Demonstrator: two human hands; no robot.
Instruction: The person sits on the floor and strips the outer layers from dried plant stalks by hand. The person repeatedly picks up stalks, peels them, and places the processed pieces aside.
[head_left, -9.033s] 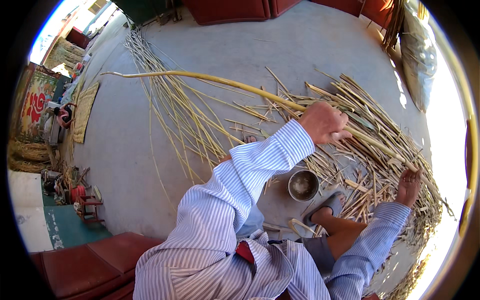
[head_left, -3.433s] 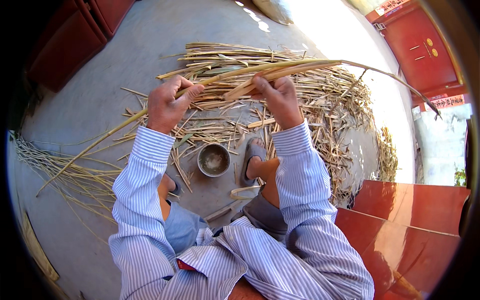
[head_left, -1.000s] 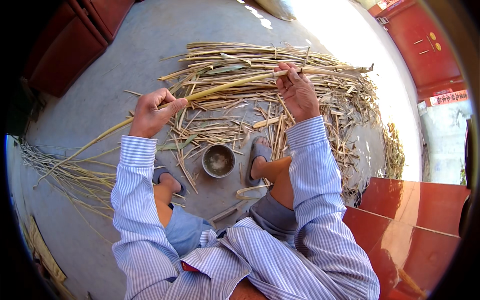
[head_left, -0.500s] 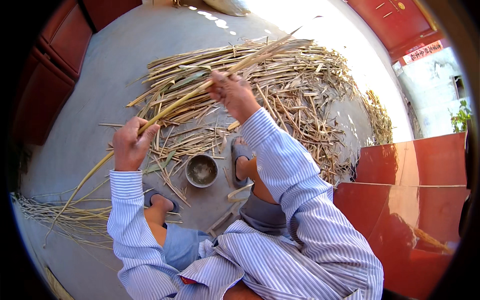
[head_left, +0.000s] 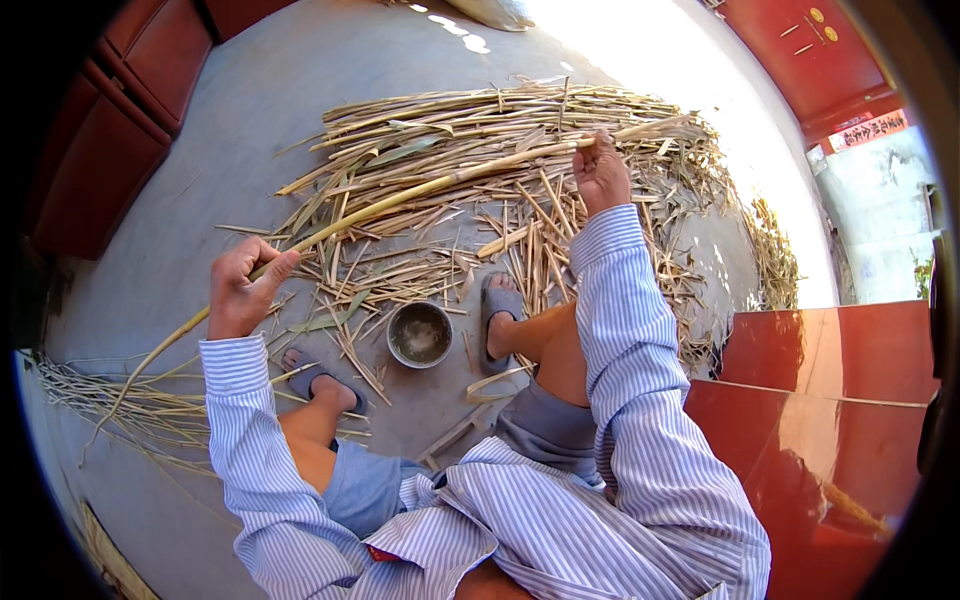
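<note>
One long yellowish reed stalk (head_left: pixel 430 187) stretches slantwise between my two hands, over the pile. My left hand (head_left: pixel 248 283) is closed round its lower part, and the thin tip bends down to the lower left. Farther right and higher, my right hand (head_left: pixel 603 176) pinches the stalk's other end, where pale dry leaf sheath trails to the right. Below the stalk a round metal bowl (head_left: pixel 419 335) stands on the floor between my feet; it looks to hold murky liquid.
A large heap of dry reed stalks (head_left: pixel 420 125) lies ahead, with loose husks (head_left: pixel 640 215) to its right. Thin peeled stems (head_left: pixel 150 410) fan out at lower left. Red armchairs (head_left: pixel 105 150) stand left, red panels (head_left: pixel 800 440) right. A low wooden frame (head_left: pixel 455 435) is by my legs.
My right hand has slid outward to the right along the stalk, away from my left hand. The stalk lies flatter across the pile, and its leafy end has dropped. My left hand still grips it.
</note>
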